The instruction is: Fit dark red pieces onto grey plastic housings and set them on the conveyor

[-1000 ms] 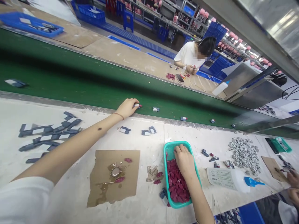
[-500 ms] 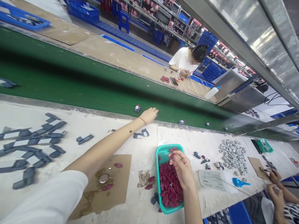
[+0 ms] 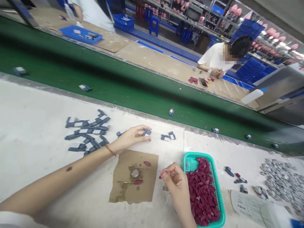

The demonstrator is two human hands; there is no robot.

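My left hand [image 3: 130,138] reaches across the white bench and pinches a small dark blue part [image 3: 147,132] with its fingertips. Two more such parts [image 3: 168,136] lie just to its right. My right hand [image 3: 174,182] hovers with fingers curled in a pinch beside the teal basket [image 3: 220,207], which holds several dark red pieces [image 3: 201,193]; a small dark red bit shows at its fingertips. Between my hands lies a brown cardboard sheet [image 3: 143,186] with a small metal cap [image 3: 135,173] and glue stains.
A pile of dark blue strips [image 3: 86,133] lies left of my left hand. The green conveyor belt [image 3: 118,85] carries scattered small parts behind the bench. Grey parts [image 3: 282,182] are heaped at the right. A person [image 3: 220,57] sits across the belt.
My left hand has pulled back from the belt edge onto the bench and now pinches a blue part. My right hand has lifted out of the basket toward the cardboard.
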